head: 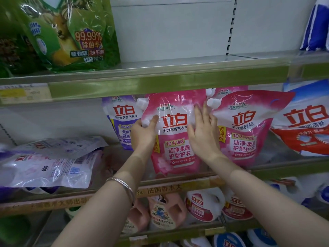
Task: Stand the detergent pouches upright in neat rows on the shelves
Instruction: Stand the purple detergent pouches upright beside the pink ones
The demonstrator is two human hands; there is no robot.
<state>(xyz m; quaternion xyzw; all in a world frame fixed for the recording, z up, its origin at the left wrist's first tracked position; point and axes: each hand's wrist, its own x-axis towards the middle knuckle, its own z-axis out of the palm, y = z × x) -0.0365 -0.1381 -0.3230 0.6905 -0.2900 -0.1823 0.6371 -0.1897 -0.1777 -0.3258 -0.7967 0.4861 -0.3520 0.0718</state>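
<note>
A pink detergent pouch (175,134) stands upright on the middle shelf (178,182). My left hand (144,132) grips its left edge near the white spout. My right hand (203,132) lies flat with fingers spread against its right side. A second pink pouch (247,129) stands upright just to the right, touching it. Behind and to the left, a purple pouch (121,118) stands upright. At the far left of the same shelf, purple pouches (49,164) lie flat in a stack.
A red-and-white bag (306,127) sits at the right end of the middle shelf. Green pouches (62,34) stand on the upper shelf's left; a blue-and-white bag (315,25) at its right. Detergent bottles (203,204) fill the lower shelf.
</note>
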